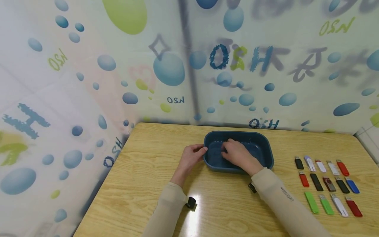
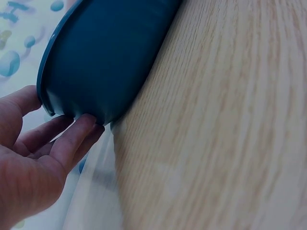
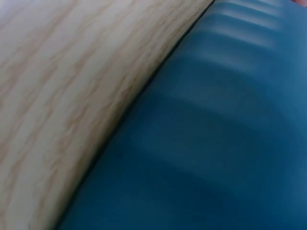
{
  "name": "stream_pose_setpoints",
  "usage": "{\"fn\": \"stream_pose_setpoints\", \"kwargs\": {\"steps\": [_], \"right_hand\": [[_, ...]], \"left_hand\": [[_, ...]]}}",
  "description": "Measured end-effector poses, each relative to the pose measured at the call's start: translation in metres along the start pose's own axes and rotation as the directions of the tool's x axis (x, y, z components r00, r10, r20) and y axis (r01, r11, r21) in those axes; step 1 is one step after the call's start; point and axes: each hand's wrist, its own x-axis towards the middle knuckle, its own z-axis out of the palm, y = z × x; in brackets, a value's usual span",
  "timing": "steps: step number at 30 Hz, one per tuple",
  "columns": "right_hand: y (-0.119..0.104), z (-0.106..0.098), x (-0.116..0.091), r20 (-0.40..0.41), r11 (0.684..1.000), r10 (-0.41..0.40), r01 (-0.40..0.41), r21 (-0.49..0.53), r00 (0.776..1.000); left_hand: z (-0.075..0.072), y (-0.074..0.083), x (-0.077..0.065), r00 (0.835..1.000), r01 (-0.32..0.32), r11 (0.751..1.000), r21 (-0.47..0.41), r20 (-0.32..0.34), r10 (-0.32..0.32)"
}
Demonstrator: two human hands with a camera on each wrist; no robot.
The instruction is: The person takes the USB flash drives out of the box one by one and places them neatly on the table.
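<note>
Wooden table was seen from the head view, a dark blue tub at its middle, steadied at its left end by the left hand. The right hand was laid inside, fingers loosely curled, holding nothing visible. USB sticks were lined up at right. From the left wrist, straight fingertips were seen touching the tub's wall. From the right wrist, only tub and table were shown.

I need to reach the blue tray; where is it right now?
In the head view, the blue tray sits mid-table, left of the USB sticks, with the right hand inside it.
</note>
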Motion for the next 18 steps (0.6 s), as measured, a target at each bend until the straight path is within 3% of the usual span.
{"fn": "stream_pose_setpoints", "kwargs": {"steps": [6, 10, 14, 18], "right_hand": [[0.009, 0.000, -0.002, -0.006, 1.000, -0.015, 0.015, 0.026, 1.000], [0.012, -0.002, -0.008, -0.069, 0.999, -0.003, 0.006, 0.049, 0.998], [0.012, -0.005, -0.016, -0.142, 0.991, 0.129, -0.125, 0.037, 0.981], [0.012, -0.007, -0.019, -0.116, 0.965, 0.262, -0.264, 0.004, 0.958]], "left_hand": [[0.000, 0.001, -0.001, 1.000, 0.003, 1.000, 0.017, -0.005, -0.003], [0.000, 0.001, -0.001, 1.000, 0.006, 1.000, 0.021, -0.006, -0.006], [0.000, 0.001, -0.001, 1.000, 0.001, 1.000, 0.016, -0.005, -0.001], [0.000, 0.001, 0.000, 1.000, 0.006, 1.000, 0.007, -0.007, -0.006]]}}
